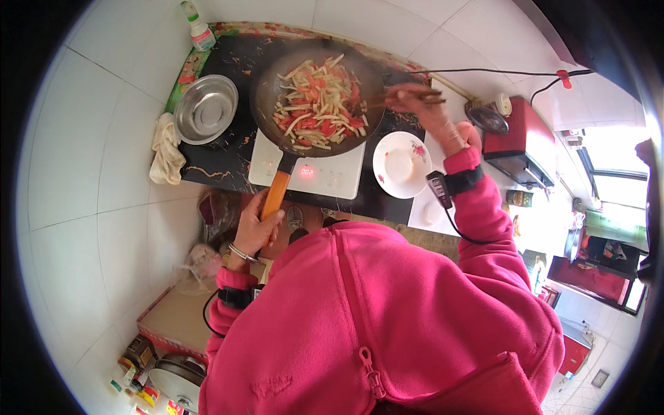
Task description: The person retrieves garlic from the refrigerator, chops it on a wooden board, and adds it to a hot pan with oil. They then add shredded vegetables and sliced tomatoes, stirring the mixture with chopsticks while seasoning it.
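My left hand (258, 220) is wrapped around the orange wooden handle (276, 194) of a dark wok (264, 111). The wok stands on a white induction cooktop (332, 179) with a lit red display. In it lie pale strips of cut vegetable and red pieces that look like tomato (319, 104), with haze above them. My right hand (415, 101), somewhat blurred, grips brown chopsticks (430, 95) at the wok's right side; their tips reach over its rim toward the food. Below that hand sits a white flowered plate (402, 166) with a little residue.
A metal bowl (206, 110) stands left of the wok on the black counter (228, 57), beside a crumpled cloth (167, 150). A spray bottle (199, 31) is in the back corner. To the right are a red appliance (519, 135) and a black cable (498, 71) along the wall.
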Available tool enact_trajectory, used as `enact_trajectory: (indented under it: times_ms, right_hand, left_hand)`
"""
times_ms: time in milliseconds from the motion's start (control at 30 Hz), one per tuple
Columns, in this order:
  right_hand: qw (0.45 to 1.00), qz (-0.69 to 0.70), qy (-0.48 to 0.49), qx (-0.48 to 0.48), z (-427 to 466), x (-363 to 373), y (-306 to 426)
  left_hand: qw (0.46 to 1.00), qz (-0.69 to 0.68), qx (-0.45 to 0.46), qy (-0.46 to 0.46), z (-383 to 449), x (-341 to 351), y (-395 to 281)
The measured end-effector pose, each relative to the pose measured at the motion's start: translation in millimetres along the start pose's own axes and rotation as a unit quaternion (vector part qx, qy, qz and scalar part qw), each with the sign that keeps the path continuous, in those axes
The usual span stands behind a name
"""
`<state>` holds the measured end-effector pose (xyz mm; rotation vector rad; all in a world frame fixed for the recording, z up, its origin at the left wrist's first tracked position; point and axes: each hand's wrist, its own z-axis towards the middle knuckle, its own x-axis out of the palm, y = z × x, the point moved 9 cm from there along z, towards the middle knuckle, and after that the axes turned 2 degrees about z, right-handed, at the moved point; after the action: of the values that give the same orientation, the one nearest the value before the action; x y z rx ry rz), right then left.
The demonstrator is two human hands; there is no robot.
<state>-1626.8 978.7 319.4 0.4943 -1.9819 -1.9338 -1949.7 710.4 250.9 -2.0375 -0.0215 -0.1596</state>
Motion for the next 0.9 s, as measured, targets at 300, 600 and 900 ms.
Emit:
enact_trajectory:
  times_ms: [300,600,900]
  right_hand:
    - [0.990,0.024,-0.110,0.084,2,85,-10]
    - [0.988,-0.007,0.129,-0.086,16,153,21]
    - [0.995,-0.085,0.056,-0.017,41,101,56]
  left_hand:
    - [1.000,-0.011,0.006,0.001,-1,1,0]
    - [1.000,-0.009,0.007,-0.004,-1,1,0]
    - [1.000,0.004,0.001,-0.004,-1,0,1]
